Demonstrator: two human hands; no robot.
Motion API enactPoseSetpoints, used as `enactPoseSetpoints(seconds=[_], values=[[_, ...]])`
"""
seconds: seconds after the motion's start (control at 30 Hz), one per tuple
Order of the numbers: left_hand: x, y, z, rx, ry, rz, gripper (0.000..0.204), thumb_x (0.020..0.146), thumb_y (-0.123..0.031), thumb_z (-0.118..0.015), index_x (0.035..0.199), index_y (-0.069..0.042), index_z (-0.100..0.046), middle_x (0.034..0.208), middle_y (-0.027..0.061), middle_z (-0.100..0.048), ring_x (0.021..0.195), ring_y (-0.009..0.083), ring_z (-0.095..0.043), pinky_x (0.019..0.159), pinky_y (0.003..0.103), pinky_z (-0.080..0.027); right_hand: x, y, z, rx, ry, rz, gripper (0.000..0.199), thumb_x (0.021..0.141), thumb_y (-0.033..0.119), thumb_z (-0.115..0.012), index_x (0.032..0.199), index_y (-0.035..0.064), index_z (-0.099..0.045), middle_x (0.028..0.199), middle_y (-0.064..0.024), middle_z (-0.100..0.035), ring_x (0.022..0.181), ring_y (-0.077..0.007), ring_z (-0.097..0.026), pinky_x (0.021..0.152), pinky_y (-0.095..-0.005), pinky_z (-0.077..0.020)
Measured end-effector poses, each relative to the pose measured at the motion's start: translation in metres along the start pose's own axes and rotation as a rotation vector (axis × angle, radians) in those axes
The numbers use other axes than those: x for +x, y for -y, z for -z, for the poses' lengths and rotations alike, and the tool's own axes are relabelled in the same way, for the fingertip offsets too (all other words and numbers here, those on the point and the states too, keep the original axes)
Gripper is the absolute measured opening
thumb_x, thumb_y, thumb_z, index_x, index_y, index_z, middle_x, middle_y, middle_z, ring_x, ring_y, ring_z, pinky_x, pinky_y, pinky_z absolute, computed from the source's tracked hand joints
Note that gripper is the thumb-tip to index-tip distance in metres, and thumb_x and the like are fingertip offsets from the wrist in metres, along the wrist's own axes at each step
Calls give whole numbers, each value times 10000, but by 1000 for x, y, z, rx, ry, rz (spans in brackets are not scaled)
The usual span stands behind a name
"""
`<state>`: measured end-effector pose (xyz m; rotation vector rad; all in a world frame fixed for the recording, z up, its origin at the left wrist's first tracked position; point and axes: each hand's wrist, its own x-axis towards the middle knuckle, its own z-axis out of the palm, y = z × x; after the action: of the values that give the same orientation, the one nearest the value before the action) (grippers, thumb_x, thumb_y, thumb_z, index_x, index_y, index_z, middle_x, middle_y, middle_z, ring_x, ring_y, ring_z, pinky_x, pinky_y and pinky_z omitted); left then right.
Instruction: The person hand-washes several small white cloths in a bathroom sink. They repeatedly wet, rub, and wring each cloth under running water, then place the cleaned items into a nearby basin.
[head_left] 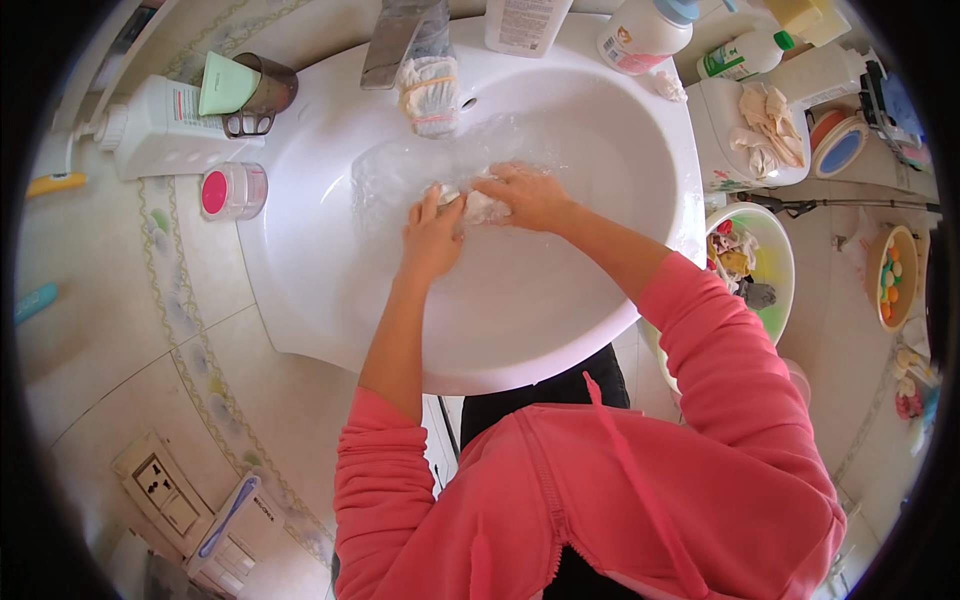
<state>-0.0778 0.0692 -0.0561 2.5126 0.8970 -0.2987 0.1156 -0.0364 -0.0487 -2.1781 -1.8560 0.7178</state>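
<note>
Both my hands are down in a white washbasin [330, 300], in the water below the tap [415, 60], whose spout is wrapped in pale cloth held by bands. Between them is a small wet white cloth [482, 207]. My left hand [432, 235] has its fingers curled against the cloth's left side. My right hand [530, 197] grips the cloth from the right, with the fingers bent over it. Water and splashes surround the fingers, and the cloth's full shape is hidden.
On the left rim stand a brown mug [265, 90] with a green cup, a white jug [170, 130] and a pink-lidded jar [234, 190]. Bottles [645, 35] line the back rim. A basin of clothes [770, 250] lies to the right.
</note>
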Motion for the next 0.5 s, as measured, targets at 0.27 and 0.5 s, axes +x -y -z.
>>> enactPoseSetpoints(seconds=[0.27, 0.5], values=[[8, -42, 74, -1935, 114, 744, 658, 878, -467, -576, 1362, -58, -402, 1335, 138, -455, 1257, 282, -431, 1011, 434, -398, 38, 38, -3, 655, -374, 7, 208, 720, 117, -651, 926, 135, -668, 1085, -104, -571, 1040, -311, -545, 857, -384, -481], [4, -37, 67, -1865, 106, 180, 517, 910, -421, -508, 1283, -64, -475, 1179, 95, -559, 993, 228, -564, 834, 334, -492, -15, 151, 48, 346, -483, 477, 88, 647, 164, -654, 705, 114, -612, 869, -73, -536, 763, -239, -562, 568, -353, -491]])
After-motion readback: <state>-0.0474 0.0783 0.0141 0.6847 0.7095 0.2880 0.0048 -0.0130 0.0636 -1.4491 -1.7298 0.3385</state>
